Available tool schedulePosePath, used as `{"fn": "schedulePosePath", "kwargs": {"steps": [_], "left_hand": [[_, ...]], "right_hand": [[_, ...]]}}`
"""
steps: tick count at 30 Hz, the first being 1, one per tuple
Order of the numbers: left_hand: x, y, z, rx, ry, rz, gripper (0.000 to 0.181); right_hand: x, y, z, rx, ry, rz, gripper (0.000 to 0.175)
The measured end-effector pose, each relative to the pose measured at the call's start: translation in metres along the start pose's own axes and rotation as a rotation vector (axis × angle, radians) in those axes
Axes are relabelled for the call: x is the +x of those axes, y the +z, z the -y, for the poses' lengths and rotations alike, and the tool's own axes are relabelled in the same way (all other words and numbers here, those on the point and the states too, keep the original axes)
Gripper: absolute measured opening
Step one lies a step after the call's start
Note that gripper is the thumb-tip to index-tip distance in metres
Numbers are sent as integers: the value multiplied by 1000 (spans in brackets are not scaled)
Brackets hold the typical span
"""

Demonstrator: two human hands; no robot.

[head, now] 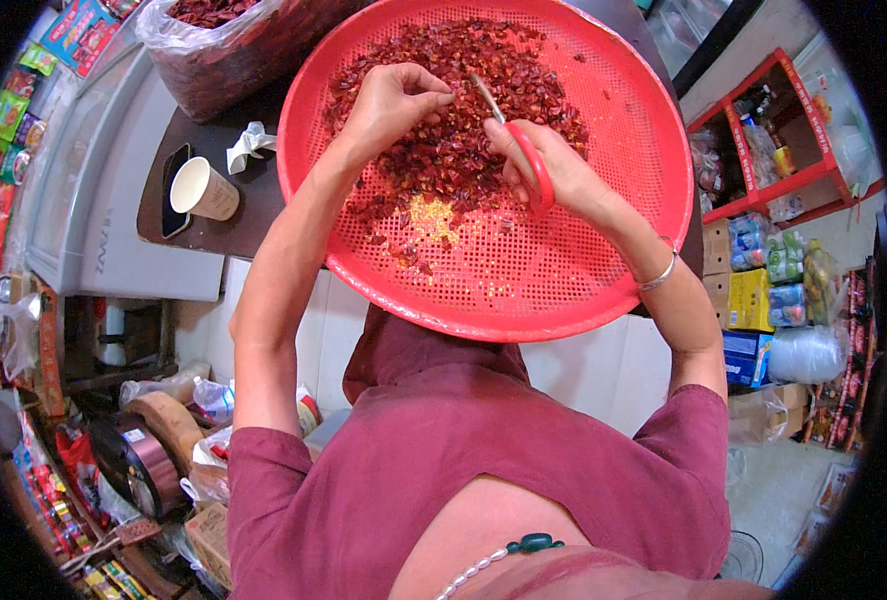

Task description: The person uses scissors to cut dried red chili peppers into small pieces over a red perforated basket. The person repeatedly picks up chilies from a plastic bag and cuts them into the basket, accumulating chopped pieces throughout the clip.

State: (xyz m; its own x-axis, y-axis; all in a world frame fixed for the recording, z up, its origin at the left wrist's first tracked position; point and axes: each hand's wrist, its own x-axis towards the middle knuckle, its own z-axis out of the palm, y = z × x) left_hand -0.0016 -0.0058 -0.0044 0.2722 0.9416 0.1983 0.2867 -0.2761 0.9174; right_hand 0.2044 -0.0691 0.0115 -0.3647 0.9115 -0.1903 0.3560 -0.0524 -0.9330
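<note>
A round red plastic sieve basket (623, 202) lies in front of me on a dark table. Cut pieces of dried red chili (458, 142) are heaped in it, with yellow seeds (432, 217) near the lower edge of the heap. My left hand (402, 101) is over the heap with thumb and fingertips pinched together; whether something small is between them I cannot tell. My right hand (537, 161) grips red-handled scissors (537, 169), their metal blades pointing up and left towards my left fingertips. A bracelet is on my right wrist.
At the upper left stands a clear plastic bag of dried chilies (218, 67). Left of the basket are a paper cup (204, 189), a phone (176, 223) and a crumpled tissue (250, 146). A grey freezer (135, 225) borders the table. Red shelving (788, 180) and packed goods stand at right.
</note>
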Motion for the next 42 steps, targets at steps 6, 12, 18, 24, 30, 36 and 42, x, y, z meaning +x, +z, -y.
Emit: {"fn": "schedulePosePath", "kwargs": {"steps": [6,12,18,24,30,36,42], "left_hand": [[2,-13,-3,169,29,-106,20],[1,-21,-1,70,131,-220,24],[-2,-22,-7,355,2,-142,23],[8,-17,-7,315,152,-166,18],[46,-84,-54,452,352,-261,18],[80,-213,-39,780,352,-447,23],[113,-237,-6,1060,103,-319,25]], "right_hand": [[3,-10,-1,309,-121,-76,51],[0,-7,3,367,-120,-56,52],[-10,-6,10,353,-86,54,62],[-17,-9,20,272,-136,115,59],[-21,-10,23,293,-126,142,56],[-26,-8,31,300,-199,218,52],[-27,-6,30,247,-100,207,48]]}}
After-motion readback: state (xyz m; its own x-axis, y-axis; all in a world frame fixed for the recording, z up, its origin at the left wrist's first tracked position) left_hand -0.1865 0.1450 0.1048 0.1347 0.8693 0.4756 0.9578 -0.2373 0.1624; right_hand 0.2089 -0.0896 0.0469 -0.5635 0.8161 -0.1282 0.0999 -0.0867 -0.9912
